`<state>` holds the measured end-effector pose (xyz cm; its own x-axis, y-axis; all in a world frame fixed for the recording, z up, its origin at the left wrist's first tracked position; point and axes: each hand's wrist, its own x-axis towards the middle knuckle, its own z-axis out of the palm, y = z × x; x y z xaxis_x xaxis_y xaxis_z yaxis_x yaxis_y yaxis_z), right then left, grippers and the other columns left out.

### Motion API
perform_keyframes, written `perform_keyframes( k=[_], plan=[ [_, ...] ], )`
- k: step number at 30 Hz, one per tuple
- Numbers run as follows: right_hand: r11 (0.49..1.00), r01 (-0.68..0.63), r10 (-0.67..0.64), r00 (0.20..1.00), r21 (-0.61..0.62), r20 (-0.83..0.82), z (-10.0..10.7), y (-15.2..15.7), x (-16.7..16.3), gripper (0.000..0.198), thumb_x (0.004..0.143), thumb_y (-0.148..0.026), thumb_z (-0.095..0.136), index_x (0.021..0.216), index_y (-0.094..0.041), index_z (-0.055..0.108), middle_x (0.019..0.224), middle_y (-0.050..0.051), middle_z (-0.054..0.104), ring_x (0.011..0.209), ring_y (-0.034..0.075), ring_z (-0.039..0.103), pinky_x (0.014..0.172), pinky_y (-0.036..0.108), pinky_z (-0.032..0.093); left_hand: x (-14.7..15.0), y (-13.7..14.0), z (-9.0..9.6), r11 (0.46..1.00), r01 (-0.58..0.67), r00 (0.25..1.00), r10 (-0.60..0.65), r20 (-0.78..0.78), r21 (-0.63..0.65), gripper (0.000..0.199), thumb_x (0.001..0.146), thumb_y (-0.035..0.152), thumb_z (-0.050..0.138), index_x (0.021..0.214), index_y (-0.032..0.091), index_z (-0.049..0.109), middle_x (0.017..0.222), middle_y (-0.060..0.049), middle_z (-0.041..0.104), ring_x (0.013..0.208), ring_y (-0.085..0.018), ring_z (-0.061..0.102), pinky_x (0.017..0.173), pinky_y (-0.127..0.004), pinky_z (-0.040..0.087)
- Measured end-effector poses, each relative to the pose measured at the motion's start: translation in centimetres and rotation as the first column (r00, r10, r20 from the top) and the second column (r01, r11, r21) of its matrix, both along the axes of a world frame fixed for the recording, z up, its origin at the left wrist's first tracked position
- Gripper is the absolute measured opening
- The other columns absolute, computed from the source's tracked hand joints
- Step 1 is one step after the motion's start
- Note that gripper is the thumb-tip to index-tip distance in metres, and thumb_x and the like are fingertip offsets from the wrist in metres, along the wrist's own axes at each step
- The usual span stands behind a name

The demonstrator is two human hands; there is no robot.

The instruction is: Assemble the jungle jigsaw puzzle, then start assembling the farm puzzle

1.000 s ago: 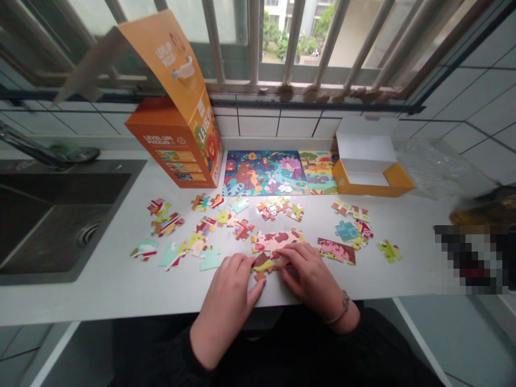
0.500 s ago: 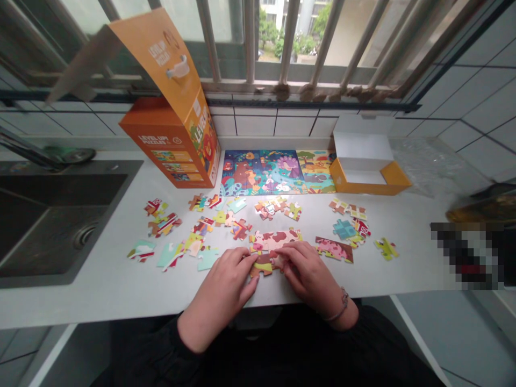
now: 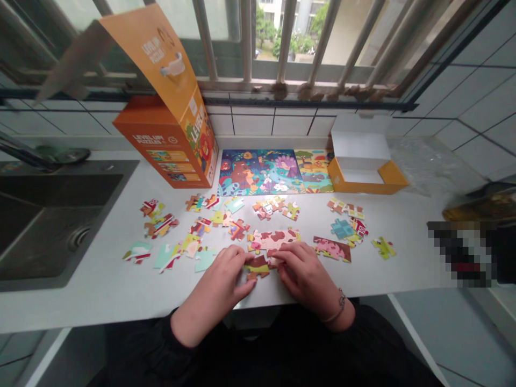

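Observation:
My left hand [image 3: 226, 274] has its thumb and index finger curled round the left side of a brown and green puzzle piece [image 3: 258, 266] lying on the counter. Just right of it, my right hand [image 3: 304, 269] has its fingers pinched on a pinkish puzzle piece [image 3: 274, 262], mostly covered by the fingertips. Above both hands lies a joined strip of puzzle pieces with a pink and brown spotted cow [image 3: 278, 239]. A dark brown strip with pink pigs [image 3: 332, 249] lies to the right of my right hand.
Several loose puzzle pieces [image 3: 161, 226] spread across the white counter [image 3: 108, 301]. Assembled puzzles [image 3: 258, 172] lie by the wall, between a tall orange puzzle box [image 3: 173, 145] and an open yellow box [image 3: 366, 180]. A sink [image 3: 56, 226] is at the left.
The brown and green piece shows more clearly between my hands, with my left fingers slightly farther left. My right hand stays at the pinkish piece. The view has shifted a little.

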<state>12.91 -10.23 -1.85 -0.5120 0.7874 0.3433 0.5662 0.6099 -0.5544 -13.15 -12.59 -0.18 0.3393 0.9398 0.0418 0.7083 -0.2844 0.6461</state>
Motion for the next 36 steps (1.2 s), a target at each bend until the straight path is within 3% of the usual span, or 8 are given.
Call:
perform_keyframes(
  k=[5,11,16,21,24,27,31,36],
  plan=[
    [0.987,0.093,-0.098,0.995,0.133,0.028,-0.1,0.2,2.6,0.031,0.102,-0.013,0.063,0.129,-0.027,0.071,0.12,0.009,0.076,0.116,0.03,0.069,0.102,0.053,0.056,-0.2,-0.1,0.9,0.984,-0.089,0.987,0.108,0.118,-0.151,0.003,0.096,0.025,0.068,0.093,0.024,0.069,0.092,-0.002,0.07,0.083,-0.021,0.067,0.077,-0.033,0.054],
    [0.917,0.366,-0.376,0.926,0.16,0.033,0.0,-0.2,10.5,0.021,0.106,-0.025,0.06,0.121,-0.025,0.074,0.12,0.013,0.078,0.113,0.034,0.071,0.104,0.059,0.057,3.9,-1.8,0.8,0.84,-0.136,0.828,0.387,0.404,-0.525,0.027,0.093,0.042,0.076,0.109,0.024,0.062,0.081,0.003,0.067,0.067,-0.017,0.065,0.064,-0.028,0.051],
    [0.784,0.353,-0.493,0.854,-0.511,-0.167,0.8,-4.4,10.6,0.032,0.106,-0.048,0.065,0.13,-0.027,0.068,0.113,0.01,0.08,0.085,0.025,0.078,0.076,0.042,0.067,11.1,-2.5,-0.2,0.693,0.15,0.535,0.543,0.648,-0.705,0.05,0.086,0.048,0.087,0.097,0.025,0.044,0.1,-0.002,0.073,0.076,-0.018,0.077,0.07,-0.031,0.061],
    [0.576,0.169,-0.636,0.707,-0.8,-0.309,0.9,-5.9,9.3,0.054,0.093,-0.062,0.08,0.126,-0.022,0.067,0.095,0.008,0.08,0.075,0.023,0.077,0.067,0.035,0.066,16.1,-2.3,-0.7,0.655,0.279,0.563,0.481,0.672,-0.702,0.046,0.087,0.044,0.086,0.105,0.025,0.049,0.101,-0.004,0.075,0.084,-0.021,0.081,0.074,-0.031,0.063],
    [0.537,0.287,-0.707,0.666,-0.793,-0.238,0.4,-5.1,10.8,0.058,0.088,-0.067,0.082,0.122,-0.021,0.07,0.099,0.011,0.082,0.083,0.026,0.079,0.071,0.037,0.066,16.6,-2.2,-0.6,0.812,0.136,0.772,0.272,0.575,-0.568,0.038,0.096,0.031,0.075,0.127,0.024,0.055,0.096,-0.004,0.075,0.082,-0.022,0.079,0.072,-0.032,0.063],
    [0.512,0.428,-0.746,0.651,-0.745,-0.139,-0.2,-4.3,12.7,0.055,0.091,-0.068,0.078,0.12,-0.021,0.073,0.104,0.012,0.083,0.09,0.029,0.08,0.076,0.039,0.066,16.3,-1.9,-0.5,0.983,0.136,0.934,-0.085,0.347,-0.126,0.019,0.102,0.021,0.064,0.121,0.022,0.064,0.103,-0.008,0.076,0.096,-0.025,0.076,0.088,-0.04,0.064],
    [0.558,0.512,-0.709,0.703,-0.653,-0.055,-0.8,-3.6,14.0,0.046,0.097,-0.062,0.07,0.123,-0.024,0.075,0.103,0.009,0.084,0.089,0.028,0.08,0.078,0.04,0.064,16.7,-0.8,-1.5,0.91,0.297,0.953,-0.302,-0.03,0.289,0.025,0.109,0.023,0.056,0.128,0.016,0.069,0.141,-0.016,0.072,0.136,-0.033,0.065,0.12,-0.05,0.051],
    [0.612,0.594,-0.646,0.756,-0.523,0.103,-0.3,-3.0,13.8,0.038,0.101,-0.055,0.063,0.121,-0.028,0.079,0.102,0.006,0.084,0.086,0.027,0.078,0.079,0.04,0.061,17.7,0.4,-3.4,0.885,0.35,0.926,-0.276,-0.259,0.307,0.063,0.112,0.046,0.055,0.163,0.01,0.048,0.172,-0.019,0.049,0.159,-0.036,0.046,0.132,-0.056,0.035]
  ],
)
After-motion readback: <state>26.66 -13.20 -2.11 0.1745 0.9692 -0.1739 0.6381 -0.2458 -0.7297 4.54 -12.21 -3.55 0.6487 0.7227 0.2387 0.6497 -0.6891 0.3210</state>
